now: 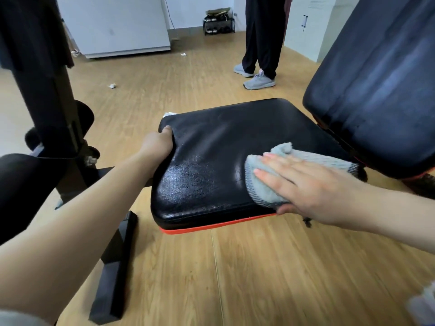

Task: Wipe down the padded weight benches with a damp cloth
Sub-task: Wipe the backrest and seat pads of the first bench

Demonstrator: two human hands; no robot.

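The right grip (pixel 313 191) lies flat with fingers straight, pressing the grey cloth (pixel 260 188) onto the near right part of the black seat pad (pixel 223 142) (its surface shines). The left grip (pixel 157 143) curls round the pad's left edge, fingers hidden underneath.

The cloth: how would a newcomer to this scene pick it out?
Find the flat black seat pad at mid-frame. On its right part, under the flat right hand, lies the cloth. It alone is pale grey-blue and ribbed against the glossy black.
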